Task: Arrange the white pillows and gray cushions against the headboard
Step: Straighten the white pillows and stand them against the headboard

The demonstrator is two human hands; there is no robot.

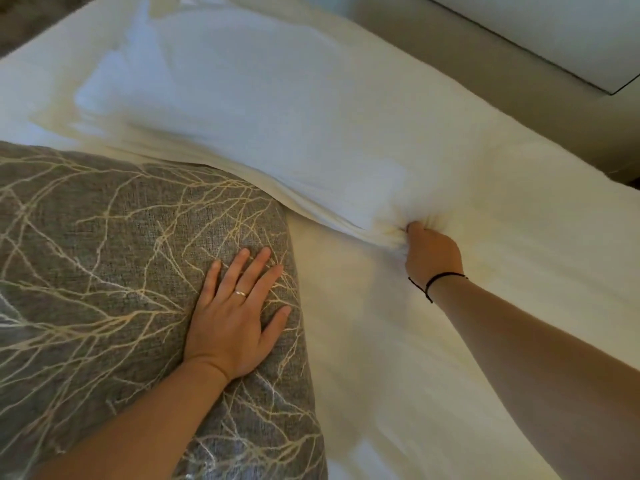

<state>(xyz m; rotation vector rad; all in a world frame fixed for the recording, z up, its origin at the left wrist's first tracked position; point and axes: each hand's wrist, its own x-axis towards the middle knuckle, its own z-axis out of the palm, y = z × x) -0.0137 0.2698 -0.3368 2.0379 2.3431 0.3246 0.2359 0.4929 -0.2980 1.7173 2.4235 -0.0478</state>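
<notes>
White bed sheet (398, 341) is seen throughout; one gray cushion (104, 271) is pressed flat by the spread left hand (235, 323); one white pillow (242, 116) is pinched at its corner by the clenched right hand (431, 252).

Lighting is soft, warm and moderately bright. The white pillow (242, 109) is overexposed and lacks detail. Shadows are faint. Wide-angle distortion bends the edges; the upper corners are blurred.
</notes>
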